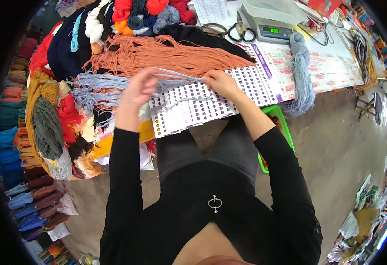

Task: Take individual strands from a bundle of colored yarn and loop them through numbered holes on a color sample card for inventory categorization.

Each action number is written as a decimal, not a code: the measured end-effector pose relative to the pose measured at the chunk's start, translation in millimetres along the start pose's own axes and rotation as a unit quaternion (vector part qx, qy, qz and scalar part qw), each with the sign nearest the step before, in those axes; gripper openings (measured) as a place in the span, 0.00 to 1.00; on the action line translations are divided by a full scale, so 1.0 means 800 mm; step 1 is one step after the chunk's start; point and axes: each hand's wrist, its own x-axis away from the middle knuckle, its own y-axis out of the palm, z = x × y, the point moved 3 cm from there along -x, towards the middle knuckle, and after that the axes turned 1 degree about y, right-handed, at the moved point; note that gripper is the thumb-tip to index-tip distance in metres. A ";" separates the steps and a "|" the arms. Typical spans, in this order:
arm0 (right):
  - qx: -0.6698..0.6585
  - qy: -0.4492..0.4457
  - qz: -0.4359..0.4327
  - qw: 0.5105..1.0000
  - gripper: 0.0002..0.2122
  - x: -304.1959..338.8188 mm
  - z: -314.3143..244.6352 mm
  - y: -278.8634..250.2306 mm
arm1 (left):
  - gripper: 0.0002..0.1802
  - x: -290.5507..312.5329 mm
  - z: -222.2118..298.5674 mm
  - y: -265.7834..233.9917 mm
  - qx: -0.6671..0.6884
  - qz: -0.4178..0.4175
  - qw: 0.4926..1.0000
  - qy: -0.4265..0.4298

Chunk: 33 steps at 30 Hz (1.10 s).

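Note:
Light blue-grey yarn strands [178, 75] stretch between my two hands above a white card [175, 121] with rows of small dark round spots. At the right end of the strands, my right hand [220, 83] pinches them with its fingertips, low over the card. My left hand [140, 87] is raised at the other end, fingers curled around the strands and slightly blurred. A grey-blue strand [184, 102] lies loosely across the card. Beside my left hand spreads a bundle of light blue yarn [98, 86], with salmon-orange yarn [167, 55] behind the hands.
Black-handled scissors [241, 33] lie near a digital scale [268, 26]. A blue-grey hank [301, 73] hangs over the table edge at right. Skeins of many colours, including a dark grey-green one [47, 128], crowd the left. A green basket [286, 128] stands below the table.

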 end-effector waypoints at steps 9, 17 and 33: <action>0.091 0.009 0.016 0.996 0.11 0.001 -0.008 0.004 | 0.16 0.088 0.049 -0.062 -0.227 0.224 0.902 0.290; 0.079 0.025 0.008 0.997 0.12 0.004 -0.004 0.002 | 0.08 0.075 0.177 -0.177 -0.073 0.255 0.943 0.200; 0.126 -0.044 0.202 0.970 0.09 0.032 -0.044 0.030 | 0.20 0.292 0.283 -0.062 -0.474 0.547 0.478 0.499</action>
